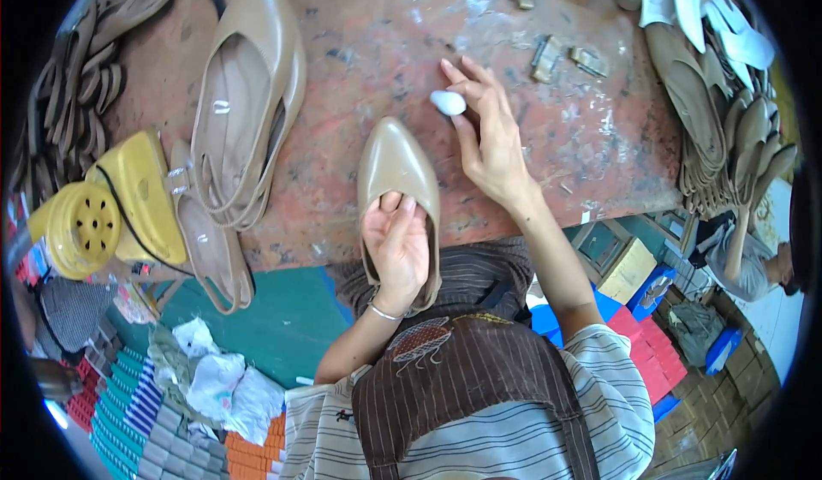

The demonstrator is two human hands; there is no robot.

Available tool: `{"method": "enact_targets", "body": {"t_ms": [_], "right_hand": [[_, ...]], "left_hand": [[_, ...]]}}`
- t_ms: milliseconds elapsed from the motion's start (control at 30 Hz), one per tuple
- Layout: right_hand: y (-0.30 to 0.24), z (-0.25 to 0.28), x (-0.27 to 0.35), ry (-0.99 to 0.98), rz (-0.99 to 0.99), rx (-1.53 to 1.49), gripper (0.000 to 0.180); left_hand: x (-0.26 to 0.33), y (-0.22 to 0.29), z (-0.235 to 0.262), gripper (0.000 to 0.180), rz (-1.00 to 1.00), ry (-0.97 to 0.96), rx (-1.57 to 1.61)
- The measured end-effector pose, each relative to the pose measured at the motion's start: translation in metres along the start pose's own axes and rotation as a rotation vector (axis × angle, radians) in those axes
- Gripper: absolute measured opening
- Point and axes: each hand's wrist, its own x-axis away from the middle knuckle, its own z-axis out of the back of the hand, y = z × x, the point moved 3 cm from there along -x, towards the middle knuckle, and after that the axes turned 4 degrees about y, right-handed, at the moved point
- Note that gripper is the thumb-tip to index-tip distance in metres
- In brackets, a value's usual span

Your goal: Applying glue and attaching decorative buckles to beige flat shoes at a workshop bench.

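Observation:
My left hand (397,244) has its fingers inside the opening of a beige pointed flat shoe (396,156). It holds the shoe at the near edge of the table, toe pointing away. The fingertips are partly hidden under the shoe's upper. Just to the right, above the tabletop, my right hand (494,142) pinches a small white wad (449,103) between thumb and fingers. The wad is apart from the shoe. I cannot make out whether it is cotton or cloth.
Beige slingback shoes (257,77) lie on the stained table (531,120) to the left, beside a yellow machine-like object (137,197). More shoes (685,95) pile up at the right. Buckle-like pieces (545,58) lie at the far side. Another person (745,257) is at the right.

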Motion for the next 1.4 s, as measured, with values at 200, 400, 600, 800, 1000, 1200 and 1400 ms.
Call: {"method": "enact_targets", "body": {"t_ms": [200,400,600,800,1000,1200,1400], "right_hand": [[0.02,0.05,-0.007,0.508,-0.214,0.562,0.034],[0.044,0.066,-0.007,0.435,-0.267,0.559,0.023],[0.033,0.083,0.045,0.437,-0.654,-0.228,0.014],[-0.049,0.023,0.031,-0.122,-0.793,-0.839,0.016],[-0.05,-0.005,0.011,-0.192,-0.673,-0.768,0.009],[-0.049,-0.007,0.01,-0.172,-0.651,-0.654,0.01],[-0.05,-0.009,0.011,-0.145,-0.655,-0.61,0.009]], "left_hand": [[0.001,0.0,0.008,0.021,-0.046,-0.052,0.024],[-0.003,-0.002,-0.003,0.016,0.022,-0.047,0.039],[-0.002,-0.004,0.004,0.025,0.009,-0.067,0.057],[-0.002,-0.004,0.0,0.022,0.001,-0.118,0.117],[-0.002,-0.004,-0.001,0.027,0.007,-0.088,0.111],[-0.002,-0.003,-0.001,0.026,0.014,-0.087,0.11],[-0.002,-0.002,-0.002,0.022,0.021,-0.065,0.09]]}}
